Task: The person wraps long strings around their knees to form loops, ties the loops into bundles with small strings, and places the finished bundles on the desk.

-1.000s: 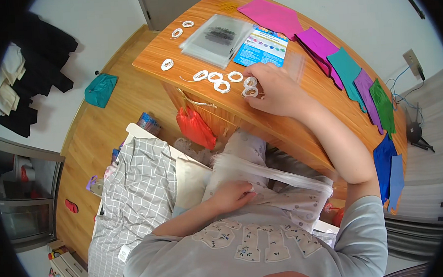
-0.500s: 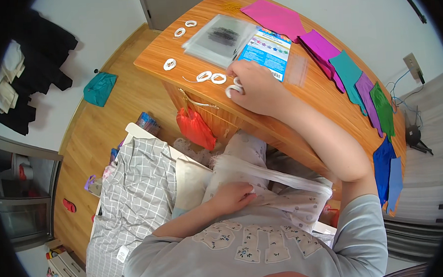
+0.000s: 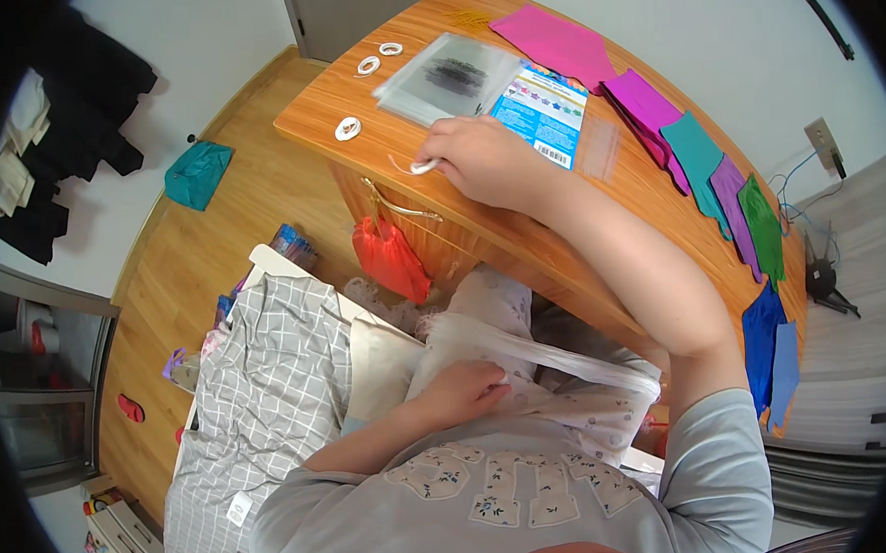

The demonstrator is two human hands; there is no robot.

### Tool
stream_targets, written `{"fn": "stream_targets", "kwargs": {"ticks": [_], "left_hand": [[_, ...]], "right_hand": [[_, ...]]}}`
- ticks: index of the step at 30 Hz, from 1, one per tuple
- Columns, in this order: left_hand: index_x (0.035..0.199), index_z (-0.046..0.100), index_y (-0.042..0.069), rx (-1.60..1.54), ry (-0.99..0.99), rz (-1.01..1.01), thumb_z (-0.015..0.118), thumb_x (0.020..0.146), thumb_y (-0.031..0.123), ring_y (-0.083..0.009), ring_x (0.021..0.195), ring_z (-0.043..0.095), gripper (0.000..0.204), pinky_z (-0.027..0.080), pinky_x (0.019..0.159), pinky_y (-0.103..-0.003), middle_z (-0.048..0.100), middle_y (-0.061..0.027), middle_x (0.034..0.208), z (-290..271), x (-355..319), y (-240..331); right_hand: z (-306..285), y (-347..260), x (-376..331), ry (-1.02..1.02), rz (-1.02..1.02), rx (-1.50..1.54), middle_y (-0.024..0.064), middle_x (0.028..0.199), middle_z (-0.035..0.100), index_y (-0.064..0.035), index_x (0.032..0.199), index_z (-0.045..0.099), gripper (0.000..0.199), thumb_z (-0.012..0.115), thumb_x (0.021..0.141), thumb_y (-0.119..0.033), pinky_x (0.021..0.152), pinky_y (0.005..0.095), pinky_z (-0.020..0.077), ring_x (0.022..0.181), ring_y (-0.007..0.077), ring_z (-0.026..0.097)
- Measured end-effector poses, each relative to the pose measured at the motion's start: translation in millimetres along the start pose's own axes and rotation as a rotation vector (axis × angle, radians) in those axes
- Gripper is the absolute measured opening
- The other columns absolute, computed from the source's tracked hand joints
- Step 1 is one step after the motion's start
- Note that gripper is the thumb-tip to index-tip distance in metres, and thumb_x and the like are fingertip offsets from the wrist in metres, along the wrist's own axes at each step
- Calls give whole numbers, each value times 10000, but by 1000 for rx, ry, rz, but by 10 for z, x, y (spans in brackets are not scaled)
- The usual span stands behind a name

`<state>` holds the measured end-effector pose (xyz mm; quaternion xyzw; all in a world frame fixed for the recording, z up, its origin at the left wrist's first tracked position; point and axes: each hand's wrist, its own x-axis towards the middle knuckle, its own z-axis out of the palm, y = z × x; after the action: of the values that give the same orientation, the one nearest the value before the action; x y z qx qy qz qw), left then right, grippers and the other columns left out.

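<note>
My right hand (image 3: 485, 162) is at the desk's near edge, with its fingers curled down onto a coil of white ribbon (image 3: 423, 166). A loose ribbon tail sticks out to the left of that coil. The hand covers whatever lies beneath its palm. Another white ribbon coil (image 3: 348, 129) lies to the left, and two more coils (image 3: 368, 66) (image 3: 390, 49) rest farther back. My left hand (image 3: 466, 390) is closed on my lap, with a small white bit showing at its fingertips; what it is I cannot make out.
Behind my right hand lie clear plastic sleeves (image 3: 449, 74) and a blue printed card (image 3: 545, 121). Coloured pieces, including a pink one (image 3: 556, 48), line the desk's (image 3: 661, 235) far edge. A red bag (image 3: 390, 259) hangs from the drawer handle. Left is a checked bedcover (image 3: 276, 335).
My right hand has slid left along the desk edge, over where two coils lay in view. The left hand stays on my lap.
</note>
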<state>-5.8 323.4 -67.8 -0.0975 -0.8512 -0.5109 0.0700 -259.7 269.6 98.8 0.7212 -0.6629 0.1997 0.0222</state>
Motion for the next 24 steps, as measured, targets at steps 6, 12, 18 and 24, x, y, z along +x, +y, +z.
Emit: {"fn": "stream_targets", "kwargs": {"ticks": [6, 12, 18, 24], "left_hand": [[888, 639, 38, -123, 296, -64, 599, 915, 212, -283, 780, 612, 181, 470, 704, -389, 594, -112, 801, -540, -8, -166], [969, 665, 26, 20, 582, 65, 524, 942, 167, -269, 899, 590, 201, 453, 807, -346, 632, -111, 901, -1671, 297, -10], [1076, 655, 24, 109, 545, 95, 521, 911, 98, -225, 978, 588, 225, 434, 885, -340, 641, -94, 1031, -2244, 638, 233], [1160, 618, 2, -528, 284, -74, 538, 868, 6, -223, 1037, 589, 304, 458, 893, -347, 614, -95, 1145, -2186, 373, 303]], "right_hand": [[-111, 66, -25, -106, -43, 62, 106, 959, 630, -65, 909, 635, 193, 525, 789, 39, 866, 398, 459, 983, 295, 593], [-235, -54, 151, 17, 1, 208, 111, 939, 619, -31, 903, 614, 145, 547, 790, 30, 832, 383, 491, 970, 289, 611], [-228, -400, 424, -40, 195, 811, 115, 926, 612, -20, 900, 597, 99, 617, 803, -14, 786, 356, 501, 928, 263, 626], [-232, -725, 127, 78, -160, 547, 91, 906, 607, -47, 879, 585, 149, 696, 779, -60, 696, 336, 491, 812, 238, 608]]}}
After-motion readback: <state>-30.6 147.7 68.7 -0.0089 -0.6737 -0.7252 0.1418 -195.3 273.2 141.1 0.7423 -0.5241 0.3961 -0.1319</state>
